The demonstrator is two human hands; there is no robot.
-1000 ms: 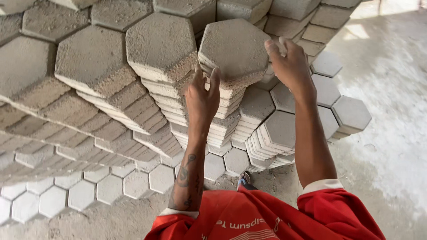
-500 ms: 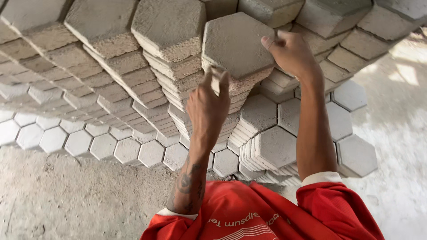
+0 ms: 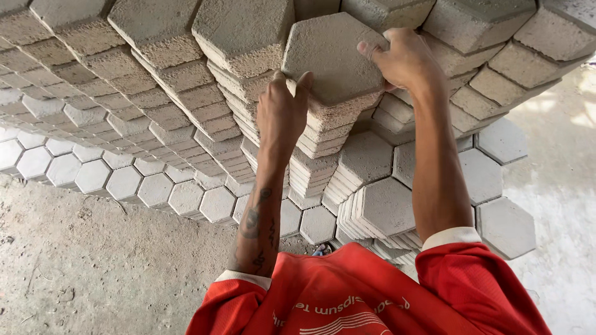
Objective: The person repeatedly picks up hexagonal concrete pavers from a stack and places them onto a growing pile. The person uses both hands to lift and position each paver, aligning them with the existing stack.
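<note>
A grey hexagonal concrete paver [image 3: 332, 59] lies on top of a tall stack of like pavers [image 3: 316, 146]. My left hand [image 3: 282, 108] grips its near-left edge, fingers curled up against the side. My right hand [image 3: 403, 62] clasps its right edge, thumb over the top face. Both arms reach forward from red sleeves with white cuffs. The left forearm bears tattoos.
Stacks of hexagonal pavers [image 3: 155, 68] fill the upper view in stepped rows. Lower rows of single pavers [image 3: 124, 183] spread left. Shorter stacks [image 3: 385, 208] and loose pavers [image 3: 506, 226] lie on the right. Bare sandy ground [image 3: 93, 273] lies at lower left.
The view has shifted so the stacks sit higher and nearer in the frame. Both hands stay on the top paver, which keeps its place on the stack.
</note>
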